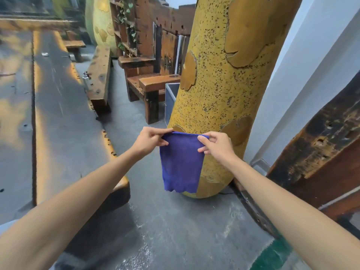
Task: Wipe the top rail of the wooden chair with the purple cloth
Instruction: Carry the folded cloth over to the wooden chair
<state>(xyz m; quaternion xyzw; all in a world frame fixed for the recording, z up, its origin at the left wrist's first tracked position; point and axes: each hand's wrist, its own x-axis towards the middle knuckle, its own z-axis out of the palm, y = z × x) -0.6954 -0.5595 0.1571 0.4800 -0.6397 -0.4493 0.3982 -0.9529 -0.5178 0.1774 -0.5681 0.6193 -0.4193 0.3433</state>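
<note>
A rustic themed seating area, perhaps a café or restaurant: heavy reclaimed-timber chairs, a long rough wooden bench, yellow speckled pillars and a grey concrete floor.
</note>
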